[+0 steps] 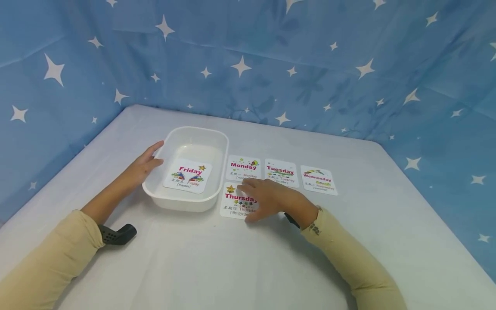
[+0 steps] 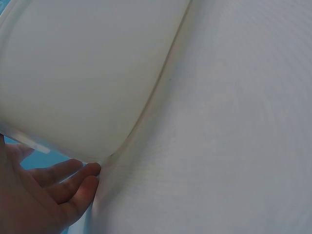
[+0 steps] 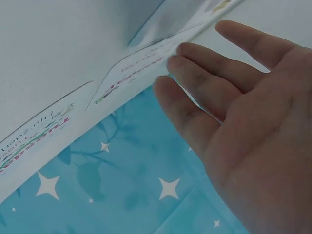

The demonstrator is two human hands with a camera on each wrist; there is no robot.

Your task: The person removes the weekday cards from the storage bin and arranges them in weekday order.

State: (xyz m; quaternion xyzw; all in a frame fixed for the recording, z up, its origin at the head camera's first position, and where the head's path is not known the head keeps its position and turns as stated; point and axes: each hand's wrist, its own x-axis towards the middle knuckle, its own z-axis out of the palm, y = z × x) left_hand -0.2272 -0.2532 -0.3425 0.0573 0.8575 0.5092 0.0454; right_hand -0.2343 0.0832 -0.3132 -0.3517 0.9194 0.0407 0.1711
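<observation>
A white plastic bin (image 1: 182, 204) stands on the table, and a "Friday" card (image 1: 188, 183) lies inside it. My left hand (image 1: 142, 167) is at the bin's left side, thumb and fingers apart. In the left wrist view, the fingertips of this left hand (image 2: 53, 195) meet the bin's outer wall (image 2: 87, 87). Right of the bin, my right hand (image 1: 271, 200) is over the "Thursday" card (image 1: 231, 206) and covers its right part. The fingers are spread; whether they touch the card cannot be told. In the right wrist view, that right hand (image 3: 243, 107) appears palm side on.
A row of "Monday" (image 1: 243, 166), "Tuesday" (image 1: 280, 168) and "Wednesday" (image 1: 318, 181) cards lies behind and right of my right hand. A white cloth covers the table (image 1: 248, 267). Blue star-patterned curtains (image 1: 271, 51) hang around its far edges.
</observation>
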